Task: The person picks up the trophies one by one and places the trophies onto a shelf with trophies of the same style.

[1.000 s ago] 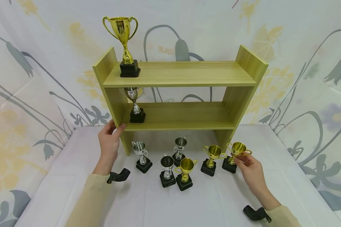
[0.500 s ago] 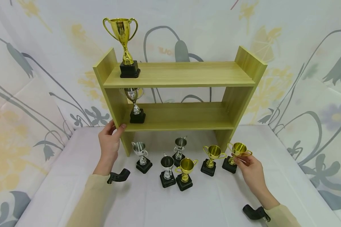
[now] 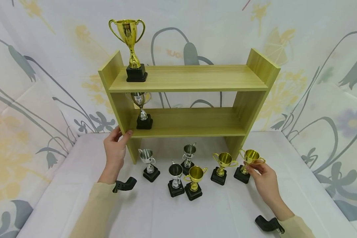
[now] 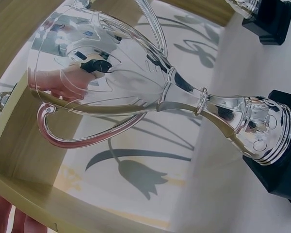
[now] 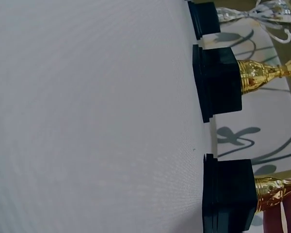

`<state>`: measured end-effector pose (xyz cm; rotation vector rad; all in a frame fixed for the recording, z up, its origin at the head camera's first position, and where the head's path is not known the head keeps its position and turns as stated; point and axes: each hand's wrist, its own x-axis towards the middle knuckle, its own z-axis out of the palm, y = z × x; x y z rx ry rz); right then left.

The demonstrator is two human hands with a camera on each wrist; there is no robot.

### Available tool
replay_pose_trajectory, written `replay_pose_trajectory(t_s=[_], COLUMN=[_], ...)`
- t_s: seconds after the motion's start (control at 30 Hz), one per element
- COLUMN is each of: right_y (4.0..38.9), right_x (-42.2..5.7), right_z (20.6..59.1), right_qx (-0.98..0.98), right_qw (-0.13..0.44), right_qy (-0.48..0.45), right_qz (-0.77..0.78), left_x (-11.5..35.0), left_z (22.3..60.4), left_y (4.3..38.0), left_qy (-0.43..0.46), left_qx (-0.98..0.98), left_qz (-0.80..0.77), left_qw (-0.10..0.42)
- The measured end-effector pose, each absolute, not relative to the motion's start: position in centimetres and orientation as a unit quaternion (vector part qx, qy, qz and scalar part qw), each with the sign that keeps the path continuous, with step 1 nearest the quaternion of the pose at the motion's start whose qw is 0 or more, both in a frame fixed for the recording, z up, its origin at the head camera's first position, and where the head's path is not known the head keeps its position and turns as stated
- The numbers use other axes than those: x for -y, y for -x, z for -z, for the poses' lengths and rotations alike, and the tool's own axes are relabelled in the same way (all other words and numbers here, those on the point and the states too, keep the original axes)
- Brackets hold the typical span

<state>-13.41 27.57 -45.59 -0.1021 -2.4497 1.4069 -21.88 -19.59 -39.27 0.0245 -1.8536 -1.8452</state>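
Note:
My left hand (image 3: pixel 115 153) grips the left side panel of a two-tier wooden shelf (image 3: pixel 190 122), thumb at the front edge; its fingertips (image 4: pixel 19 223) show behind the wood in the left wrist view. With thumb and fingers my right hand (image 3: pixel 264 180) pinches the stem of a small gold trophy cup (image 3: pixel 251 156), upright on its black base (image 5: pixel 228 194) at the shelf's right foot. Just left of it is another gold trophy cup (image 3: pixel 225 160). A silver trophy cup (image 4: pixel 106 58) fills the left wrist view, close to that hand.
A large gold trophy (image 3: pixel 131 33) stands on the top board's left end, a silver trophy (image 3: pixel 143 115) below it on the lower board. On the white cloth (image 3: pixel 172 221) in front are silver cups (image 3: pixel 175 170) and a third small gold cup (image 3: pixel 195 174).

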Motion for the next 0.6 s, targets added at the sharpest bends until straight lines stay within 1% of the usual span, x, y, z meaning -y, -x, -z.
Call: replay_pose_trajectory(t_s=[0.17, 0.4, 0.6], right_y=[13.31, 13.21, 12.94], right_x=[-27.39, -27.38, -27.38], right_z=[45.42, 45.35, 45.25], right_qx=[0.855, 0.849, 0.855], right_qw=[0.157, 0.171, 0.166], right_qy=[0.031, 0.024, 0.03], right_qz=[-0.493, -0.499, -0.491], left_x=[19.74, 19.79, 19.74], left_z=[39.4, 39.37, 39.35], left_y=[21.85, 22.06, 21.97], left_qy=[-0.014, -0.008, -0.013], left_qx=[0.689, 0.691, 0.692], left_qz=[0.677, 0.676, 0.675], left_qw=[0.26, 0.258, 0.256])
